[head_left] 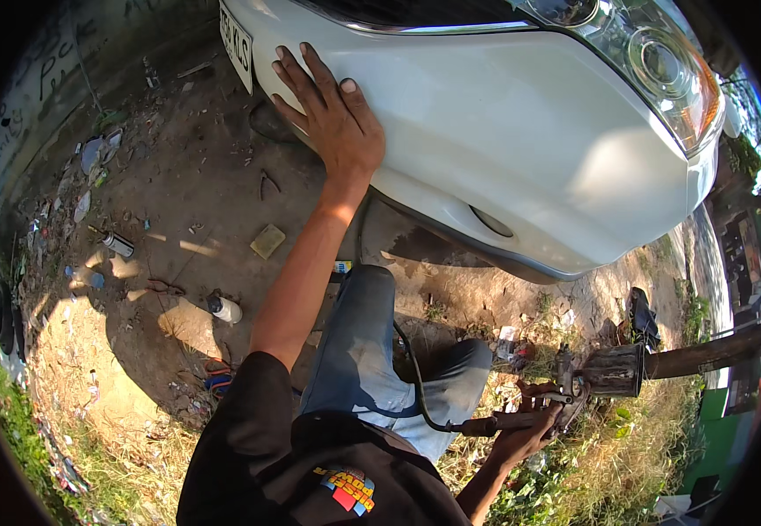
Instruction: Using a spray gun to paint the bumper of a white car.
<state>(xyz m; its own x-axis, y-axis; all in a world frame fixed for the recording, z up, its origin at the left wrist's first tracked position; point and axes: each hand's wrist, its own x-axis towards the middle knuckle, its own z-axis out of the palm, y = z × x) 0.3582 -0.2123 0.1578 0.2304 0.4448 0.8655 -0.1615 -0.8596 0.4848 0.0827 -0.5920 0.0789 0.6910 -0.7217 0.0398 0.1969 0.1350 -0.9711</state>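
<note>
My left hand (328, 110) lies flat, fingers spread, on the white front bumper (520, 140) of a car, close to the number plate (237, 46). My right hand (520, 430) is low at the right, closed around the grip of a paint spray gun (573, 390). The gun has a dirty metal cup (612, 370) and a dark hose (415, 386) running back over my blue-jeaned leg (358, 351). The gun is held away from the bumper, over dry grass.
The car's headlight (661, 66) is at the upper right. Bare dirt at the left carries a yellow sanding pad (267, 240), a spray can (118, 245), a small white bottle (225, 309) and scattered litter. Grass and weeds (608, 465) grow at the lower right.
</note>
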